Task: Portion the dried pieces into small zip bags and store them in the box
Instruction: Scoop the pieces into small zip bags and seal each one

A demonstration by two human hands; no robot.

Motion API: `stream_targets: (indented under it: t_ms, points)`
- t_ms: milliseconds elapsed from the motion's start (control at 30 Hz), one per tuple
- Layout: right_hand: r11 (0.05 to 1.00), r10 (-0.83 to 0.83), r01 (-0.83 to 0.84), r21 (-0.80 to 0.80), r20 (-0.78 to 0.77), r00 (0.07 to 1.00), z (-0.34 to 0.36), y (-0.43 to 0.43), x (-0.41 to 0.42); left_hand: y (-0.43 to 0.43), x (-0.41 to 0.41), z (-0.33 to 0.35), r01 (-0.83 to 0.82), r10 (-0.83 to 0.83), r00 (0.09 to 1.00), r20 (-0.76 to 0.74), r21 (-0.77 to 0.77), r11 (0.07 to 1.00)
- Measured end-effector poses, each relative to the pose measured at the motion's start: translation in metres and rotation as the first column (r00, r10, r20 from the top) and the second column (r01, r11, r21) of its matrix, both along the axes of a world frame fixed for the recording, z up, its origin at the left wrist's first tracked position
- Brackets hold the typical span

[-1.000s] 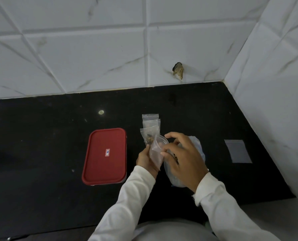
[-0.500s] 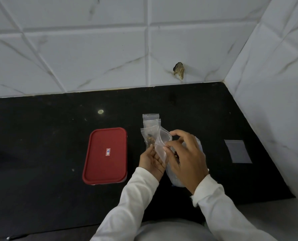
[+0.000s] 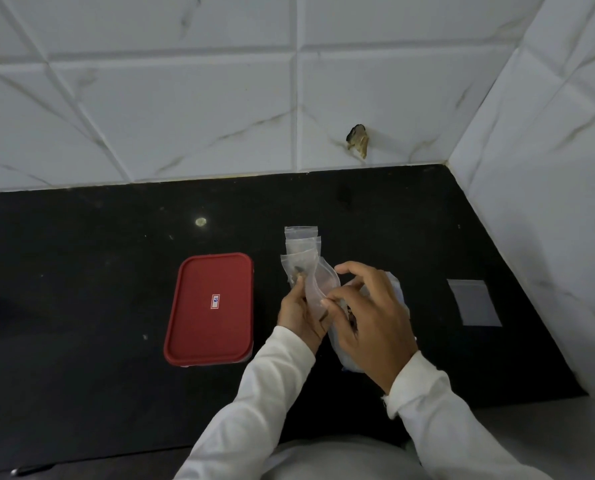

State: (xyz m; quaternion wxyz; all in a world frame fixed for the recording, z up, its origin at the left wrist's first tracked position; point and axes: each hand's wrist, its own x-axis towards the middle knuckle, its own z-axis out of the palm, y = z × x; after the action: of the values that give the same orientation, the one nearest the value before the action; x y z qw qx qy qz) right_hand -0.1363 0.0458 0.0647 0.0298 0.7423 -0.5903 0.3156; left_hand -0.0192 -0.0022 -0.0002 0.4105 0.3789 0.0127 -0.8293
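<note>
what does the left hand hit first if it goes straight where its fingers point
The left hand, gripping a small zip bag, points away from the person. First in line is the stack of small zip bags on the counter, though it may pass above them; height unclear.

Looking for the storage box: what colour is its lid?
The lid is red, seen in the head view.

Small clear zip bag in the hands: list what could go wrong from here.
1. The small clear zip bag, pinched by the left hand and right hand, is limp and buckled; dark pieces could miss its mouth and vanish on the black countertop.
2. The larger clear plastic bag lies under the right hand and could be dragged.
3. The red-lidded rectangular box is closed; opening it may mean setting down an unsealed bag.
</note>
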Motion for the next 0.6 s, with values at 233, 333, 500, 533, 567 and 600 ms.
stream_targets:
  t_ms: [233, 333, 500, 533, 567, 600]
  points:
    - [0.996, 0.071, -0.083, 0.028, 0.299, 0.952, 0.007, 0.006, 0.004, 0.004, -0.007, -0.016, -0.064, 0.065, 0.998, 0.025, -0.014, 0.998]
    - [0.997, -0.025, -0.01, 0.08, 0.423, 0.906, 0.006, 0.004, -0.023, -0.001, -0.002, -0.017, -0.024, 0.028, 0.998, 0.049, -0.08, 0.996]
    - [0.947, -0.171, 0.076, 0.311, 0.291, 0.941, -0.03, -0.003, -0.082, 0.002, -0.002, -0.03, 0.002, -0.029, 0.991, -0.129, -0.2, 0.98]
    - [0.912, -0.175, 0.071, 0.404, 0.226, 0.958, -0.041, -0.002, -0.091, 0.003, -0.003, -0.029, 0.017, -0.041, 0.993, -0.11, -0.212, 0.977]
    - [0.873, -0.166, 0.066, 0.482, 0.168, 0.972, -0.051, 0.0, -0.097, 0.004, -0.004, -0.028, 0.034, -0.05, 0.996, -0.071, -0.213, 0.976]
    - [0.839, -0.156, 0.075, 0.539, 0.106, 0.982, -0.06, 0.001, -0.101, 0.004, -0.006, -0.025, 0.054, -0.058, 0.998, -0.016, -0.198, 0.979]
